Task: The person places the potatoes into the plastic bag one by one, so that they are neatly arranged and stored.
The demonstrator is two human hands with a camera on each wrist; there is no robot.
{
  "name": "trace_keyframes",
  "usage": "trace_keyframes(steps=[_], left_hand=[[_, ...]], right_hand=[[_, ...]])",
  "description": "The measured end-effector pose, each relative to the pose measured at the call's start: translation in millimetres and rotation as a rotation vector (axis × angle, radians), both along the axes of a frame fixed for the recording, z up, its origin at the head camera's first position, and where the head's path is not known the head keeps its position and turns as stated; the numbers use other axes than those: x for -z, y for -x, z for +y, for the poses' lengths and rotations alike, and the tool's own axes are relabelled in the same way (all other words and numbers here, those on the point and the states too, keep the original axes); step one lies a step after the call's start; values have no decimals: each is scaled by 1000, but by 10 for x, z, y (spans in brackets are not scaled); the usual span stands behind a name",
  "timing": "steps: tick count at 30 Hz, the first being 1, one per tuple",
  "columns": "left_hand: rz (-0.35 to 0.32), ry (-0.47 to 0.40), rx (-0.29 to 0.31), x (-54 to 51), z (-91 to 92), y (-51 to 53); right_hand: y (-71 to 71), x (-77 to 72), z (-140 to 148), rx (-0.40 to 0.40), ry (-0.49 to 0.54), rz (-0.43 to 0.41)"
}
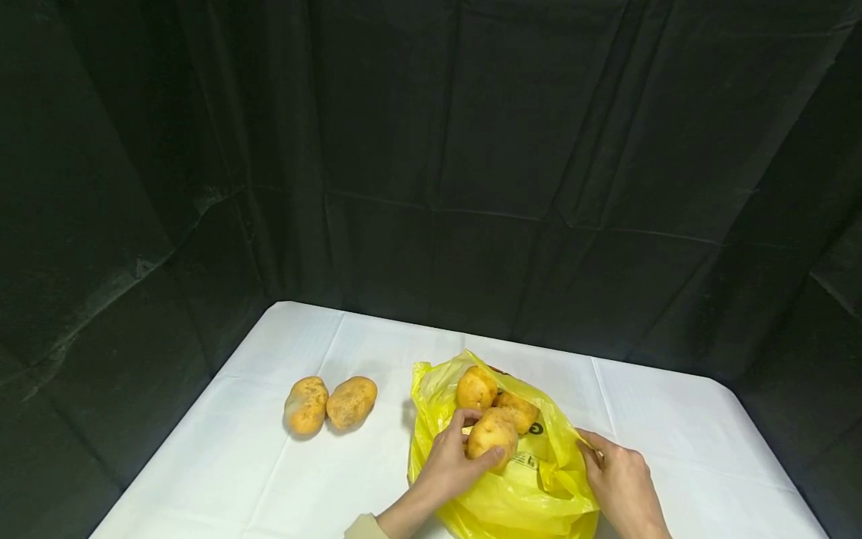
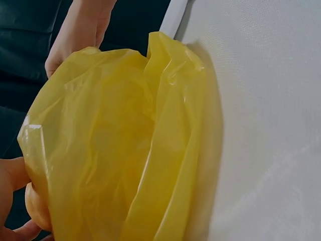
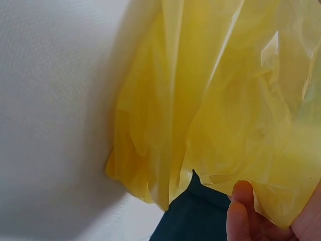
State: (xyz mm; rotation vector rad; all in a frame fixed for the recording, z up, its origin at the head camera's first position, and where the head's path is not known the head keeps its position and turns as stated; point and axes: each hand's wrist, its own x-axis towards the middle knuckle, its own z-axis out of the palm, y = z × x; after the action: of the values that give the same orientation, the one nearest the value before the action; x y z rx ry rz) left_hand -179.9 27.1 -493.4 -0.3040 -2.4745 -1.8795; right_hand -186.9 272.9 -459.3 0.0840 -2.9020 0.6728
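Note:
A yellow plastic bag (image 1: pixel 498 501) lies on the white table with its mouth spread upward. My left hand (image 1: pixel 447 460) grips a potato (image 1: pixel 494 436) at the bag's mouth, thumb on the near side and fingers on the far side. Behind it, two more potatoes (image 1: pixel 477 387) rest inside the bag. My right hand (image 1: pixel 622 479) pinches the bag's right rim. In the left wrist view, the bag (image 2: pixel 110 140) covers much of the frame, and part of the held potato (image 2: pixel 37 208) shows beside the left hand (image 2: pixel 10 191). Right fingers (image 3: pixel 243 201) touch the bag's edge in the right wrist view.
Two potatoes, one on the left (image 1: pixel 306 406) and one on the right (image 1: pixel 352 402), lie side by side on the table left of the bag. A white cloth covers the table (image 1: pixel 222 464). Dark curtains (image 1: pixel 431 165) stand behind and along both sides.

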Motion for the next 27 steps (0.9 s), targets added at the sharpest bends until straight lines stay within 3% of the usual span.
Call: trace_keyframes(steps=[8,17,27], left_hand=[[-50,19,41,11,116,26],[-88,103,89,50,208,36],[-68,180,115,71,317,72]], right_hand=[[-3,17,16,-9,-1,39],[-20,19,-4,-10,-4,57],[-9,22,34,-4,-7,40]])
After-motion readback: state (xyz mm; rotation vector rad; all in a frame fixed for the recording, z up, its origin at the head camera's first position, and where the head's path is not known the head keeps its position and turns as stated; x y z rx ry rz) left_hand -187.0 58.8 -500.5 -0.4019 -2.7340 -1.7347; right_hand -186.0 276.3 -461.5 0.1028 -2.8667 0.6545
